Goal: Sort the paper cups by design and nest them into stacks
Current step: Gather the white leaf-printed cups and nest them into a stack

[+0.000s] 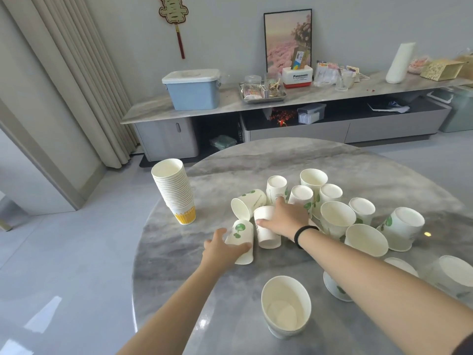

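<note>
Grey marble table (256, 160), curtained room

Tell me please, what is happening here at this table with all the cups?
A person is sorting paper cups on a round marble table. The left hand grips an upside-down leaf-print cup, and the right hand rests on a plain white cup beside it. One tall stack of yellow-patterned cups already stands at the table's left edge. Many loose leaf-print cups, some upright, some upside down or tipped over, remain unstacked.
</note>
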`<state>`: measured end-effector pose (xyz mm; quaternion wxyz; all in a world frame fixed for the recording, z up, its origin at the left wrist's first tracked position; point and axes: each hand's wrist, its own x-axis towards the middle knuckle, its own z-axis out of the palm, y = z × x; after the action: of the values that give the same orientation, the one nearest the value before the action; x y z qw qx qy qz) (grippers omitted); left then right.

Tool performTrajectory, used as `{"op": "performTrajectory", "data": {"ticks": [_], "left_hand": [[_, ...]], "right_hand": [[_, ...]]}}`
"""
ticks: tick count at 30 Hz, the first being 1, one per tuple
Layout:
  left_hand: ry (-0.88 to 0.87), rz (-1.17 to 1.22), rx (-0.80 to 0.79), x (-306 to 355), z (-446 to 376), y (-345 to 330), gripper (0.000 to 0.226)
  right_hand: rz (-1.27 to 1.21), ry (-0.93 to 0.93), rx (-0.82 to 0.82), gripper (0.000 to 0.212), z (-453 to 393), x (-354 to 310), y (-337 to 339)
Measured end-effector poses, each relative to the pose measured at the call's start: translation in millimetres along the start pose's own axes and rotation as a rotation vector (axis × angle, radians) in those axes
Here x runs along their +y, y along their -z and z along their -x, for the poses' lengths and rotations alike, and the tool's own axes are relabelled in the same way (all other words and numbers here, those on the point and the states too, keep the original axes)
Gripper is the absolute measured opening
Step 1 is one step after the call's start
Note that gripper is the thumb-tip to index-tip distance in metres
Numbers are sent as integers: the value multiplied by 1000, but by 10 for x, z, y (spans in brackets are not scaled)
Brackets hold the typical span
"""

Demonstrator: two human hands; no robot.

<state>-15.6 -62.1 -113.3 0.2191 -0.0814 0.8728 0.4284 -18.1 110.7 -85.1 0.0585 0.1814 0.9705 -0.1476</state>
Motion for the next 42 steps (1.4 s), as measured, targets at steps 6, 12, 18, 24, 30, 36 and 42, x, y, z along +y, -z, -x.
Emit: {"op": "performTrajectory", "data": {"ticks": [6, 12, 18, 24, 30, 36, 42], "left_hand": [[-26, 129, 52, -1, -40, 128, 76], [-62, 338, -51, -45, -61, 434, 59], [-238, 363, -336, 19, -92, 550, 70], [-341, 328, -415, 200, -237, 289, 75], [-244, 219, 133, 488, -473, 46, 38], [-96, 273, 91, 579, -697, -195, 38], [-364, 204, 210, 598, -536, 5, 32]], "right_hand": [[-164, 0, -55, 85, 16, -40, -79], [-116, 203, -89, 60, 65, 10, -41], [-242, 473, -120, 73, 106, 6, 24], [-250, 518, -24, 67, 108, 2, 86], [-96, 349, 138, 64, 20, 180, 77], [-28, 300, 164, 64, -36, 307, 48], [-74, 299, 164, 61, -40, 354, 100]]}}
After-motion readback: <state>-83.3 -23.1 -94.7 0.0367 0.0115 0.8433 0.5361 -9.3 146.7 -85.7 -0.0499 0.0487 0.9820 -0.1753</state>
